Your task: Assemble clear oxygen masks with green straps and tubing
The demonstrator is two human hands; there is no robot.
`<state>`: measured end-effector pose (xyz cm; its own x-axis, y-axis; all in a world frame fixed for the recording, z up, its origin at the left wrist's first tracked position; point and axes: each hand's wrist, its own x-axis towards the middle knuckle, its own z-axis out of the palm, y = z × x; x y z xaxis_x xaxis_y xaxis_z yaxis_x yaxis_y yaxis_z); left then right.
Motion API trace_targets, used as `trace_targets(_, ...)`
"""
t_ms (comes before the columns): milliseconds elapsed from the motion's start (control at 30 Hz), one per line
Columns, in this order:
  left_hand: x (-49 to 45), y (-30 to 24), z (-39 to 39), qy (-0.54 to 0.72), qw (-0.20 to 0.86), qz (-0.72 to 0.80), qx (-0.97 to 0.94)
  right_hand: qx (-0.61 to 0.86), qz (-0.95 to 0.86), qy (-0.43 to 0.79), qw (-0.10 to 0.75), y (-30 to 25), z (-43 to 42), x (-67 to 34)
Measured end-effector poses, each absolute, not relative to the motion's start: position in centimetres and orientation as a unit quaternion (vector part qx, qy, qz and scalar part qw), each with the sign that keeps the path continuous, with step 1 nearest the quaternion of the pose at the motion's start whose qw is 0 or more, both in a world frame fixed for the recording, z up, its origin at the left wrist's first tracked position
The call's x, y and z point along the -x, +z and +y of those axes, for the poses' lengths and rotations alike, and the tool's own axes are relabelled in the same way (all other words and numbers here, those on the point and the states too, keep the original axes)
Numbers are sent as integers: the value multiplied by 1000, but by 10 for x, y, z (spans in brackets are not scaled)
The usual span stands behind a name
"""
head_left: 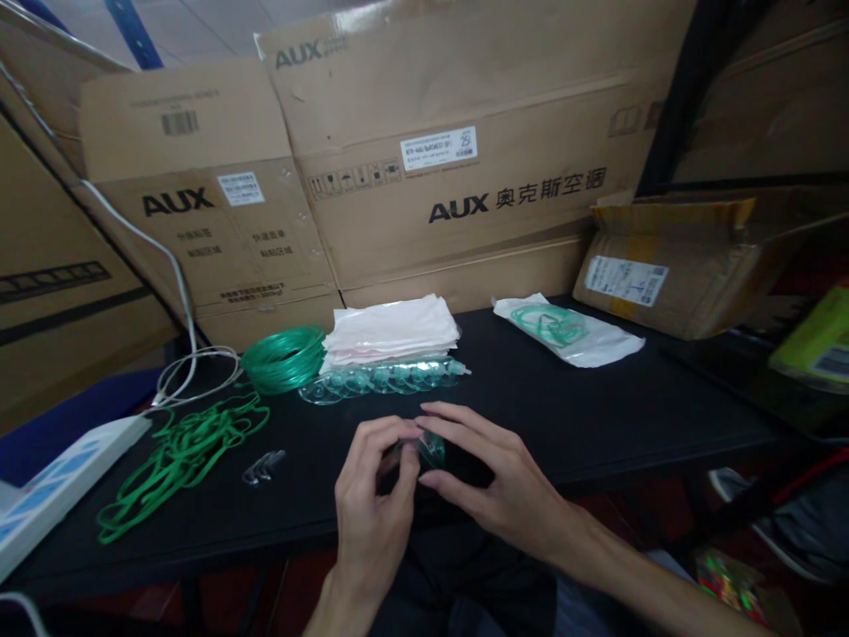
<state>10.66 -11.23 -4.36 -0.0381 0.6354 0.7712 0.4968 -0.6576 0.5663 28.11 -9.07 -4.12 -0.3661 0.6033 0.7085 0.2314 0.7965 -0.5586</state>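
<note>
Close to the table's front edge, both hands meet around a small clear-green plastic mask (434, 449), mostly hidden by the fingers. My left hand (375, 482) pinches its left side between thumb and fingers. Curled over it from the right, my right hand (500, 464) has its fingertips on top and the thumb low at its near side. Just beyond the hands lies a row of nested clear-green masks (391, 379). To the left are several small clear curved pieces (263, 467) and a tangle of green elastic straps (189, 451).
Behind the masks sits a stack of white plastic bags (394, 327), with a coil of green tubing (284, 358) beside it. A filled bag (570, 332) lies right of them. A white power strip (66, 482) is at the left edge; large cardboard boxes (464, 88) wall the back.
</note>
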Motion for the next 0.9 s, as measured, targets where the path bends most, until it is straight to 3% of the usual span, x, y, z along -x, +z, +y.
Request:
trace_targets(200,-105,-47,-111,605,105,385,-689,263,-793,296,462,-34,-84,-284)
trace_targets(367,-107,-41,-111,636,161,434,-617,325,-753,256,511,-40,-81,-284)
trace_targets(567,-106,-33,-113,534,247,479,-652,341,-755,206,520,-43,-82,-281)
trace_targets(733,-106,-35,-111,550,265,484,-627,314,-757,220,529,-42,-81,-284)
trace_targets(900,-106,-35,-110,551,237,481,-639,317,-721,318,527,-43,-79,-285)
